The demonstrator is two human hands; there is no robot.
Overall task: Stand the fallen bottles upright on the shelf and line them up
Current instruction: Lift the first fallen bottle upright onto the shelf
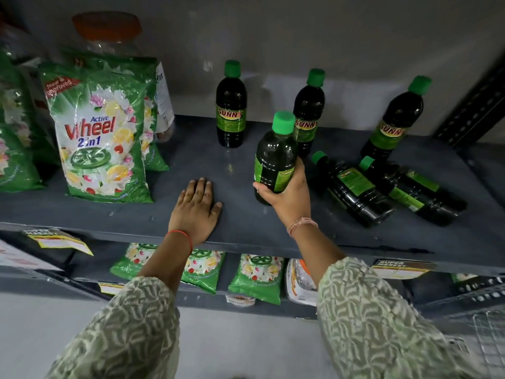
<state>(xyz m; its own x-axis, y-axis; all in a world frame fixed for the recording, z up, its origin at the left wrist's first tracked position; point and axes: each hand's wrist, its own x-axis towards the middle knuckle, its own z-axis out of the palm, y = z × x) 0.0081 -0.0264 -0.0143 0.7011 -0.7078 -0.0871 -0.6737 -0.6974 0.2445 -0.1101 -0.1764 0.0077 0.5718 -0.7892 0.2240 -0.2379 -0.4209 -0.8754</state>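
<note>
Several dark bottles with green caps and green "Sunny" labels are on a grey shelf [191, 160]. My right hand [291, 198] grips the lower body of one bottle [276, 151], held upright near the shelf's middle. Three bottles stand upright behind it: one at the back left [231, 108], one right behind the held bottle [310, 105], one at the far right [393, 124]. Two bottles lie on their sides to the right, one nearer me [352, 190] and one beside it [410, 190]. My left hand [196, 209] rests flat on the shelf, palm down, holding nothing.
Green "Wheel" detergent bags [101, 132] stand on the left of the shelf, with a clear jar with an orange lid [109, 31] behind them. More detergent packets [255, 277] lie on the lower shelf. A perforated upright post [470, 110] bounds the right side.
</note>
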